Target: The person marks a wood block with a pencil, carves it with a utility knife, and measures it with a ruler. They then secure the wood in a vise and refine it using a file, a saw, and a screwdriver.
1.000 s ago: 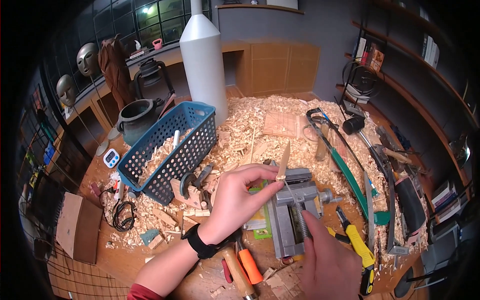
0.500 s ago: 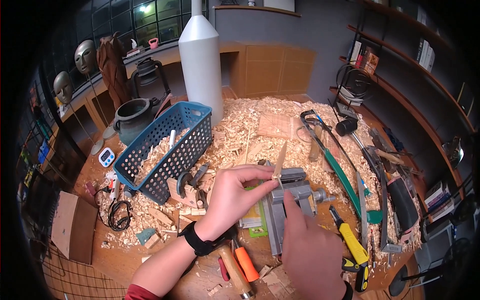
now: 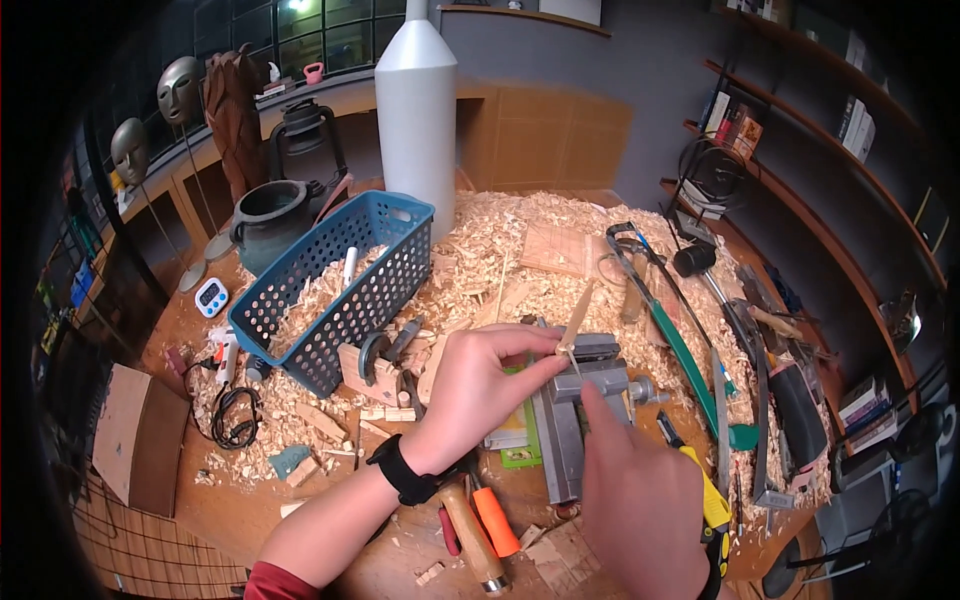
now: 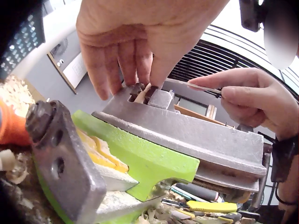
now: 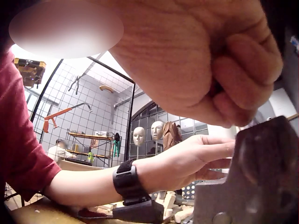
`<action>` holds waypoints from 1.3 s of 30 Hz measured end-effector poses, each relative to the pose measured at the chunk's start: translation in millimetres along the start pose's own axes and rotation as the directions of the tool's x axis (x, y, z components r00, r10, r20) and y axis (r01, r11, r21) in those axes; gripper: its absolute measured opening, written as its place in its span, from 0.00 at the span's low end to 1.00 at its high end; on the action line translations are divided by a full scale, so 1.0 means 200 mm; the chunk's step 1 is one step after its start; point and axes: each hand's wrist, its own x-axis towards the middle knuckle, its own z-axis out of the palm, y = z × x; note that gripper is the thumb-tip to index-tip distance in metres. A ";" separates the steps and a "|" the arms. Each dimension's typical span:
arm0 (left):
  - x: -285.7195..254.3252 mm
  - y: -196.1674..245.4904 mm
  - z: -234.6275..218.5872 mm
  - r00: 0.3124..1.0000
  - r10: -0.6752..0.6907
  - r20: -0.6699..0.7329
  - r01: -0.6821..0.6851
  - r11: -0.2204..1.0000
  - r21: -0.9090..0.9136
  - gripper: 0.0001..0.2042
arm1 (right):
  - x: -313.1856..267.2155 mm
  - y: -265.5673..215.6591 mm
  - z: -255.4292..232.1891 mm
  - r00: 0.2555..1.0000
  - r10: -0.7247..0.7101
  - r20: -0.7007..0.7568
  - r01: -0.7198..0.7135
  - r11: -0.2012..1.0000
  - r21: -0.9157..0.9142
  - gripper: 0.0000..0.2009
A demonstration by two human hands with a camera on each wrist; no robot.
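A pale, pointed wooden piece [image 3: 577, 315] stands tilted at the grey metal vise [image 3: 565, 455]; in the left wrist view its lower part sits between the vise jaws. My left hand [image 3: 490, 375] pinches the piece near its narrow neck with thumb and fingertips. From the right, my right hand [image 3: 640, 490] holds a slim metal file [image 4: 205, 87] between thumb and extended index finger, the other fingers curled under. The file's far end meets the wood beside my left thumb. Its handle is hidden inside the right hand.
Wood shavings [image 3: 480, 240] heap behind the vise. Left stands a blue perforated basket [image 3: 350, 310]. A green-framed saw [image 3: 685, 350] and a yellow-handled knife [image 3: 715, 505] lie right. An orange-handled tool [image 3: 495, 520] and a wooden-handled tool [image 3: 470, 535] lie in front.
My right hand has moved forward along the file's line, closer to the wooden piece, and now covers the ribbed handle seen earlier. The left hand keeps its pinch. The head view has shifted slightly.
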 end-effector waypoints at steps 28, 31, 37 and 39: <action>0.01 -0.02 0.00 0.999 0.052 -0.006 -0.051 0.996 0.073 0.09 | 0.01 -0.03 -0.01 0.998 -0.014 -0.062 0.020 0.995 0.095 0.22; 0.01 -0.02 0.00 0.998 0.061 -0.015 -0.059 0.993 0.104 0.09 | 0.03 -0.04 -0.02 1.000 -0.011 -0.022 0.012 0.996 0.090 0.22; 0.01 -0.03 0.00 0.999 0.051 -0.009 -0.050 0.994 0.095 0.09 | 0.02 -0.06 -0.01 0.995 -0.057 -0.080 0.062 0.996 0.064 0.21; 0.01 -0.03 -0.01 0.998 0.065 -0.026 -0.062 0.992 0.110 0.09 | -0.01 -0.08 -0.03 0.999 0.001 -0.050 0.003 0.996 0.091 0.21</action>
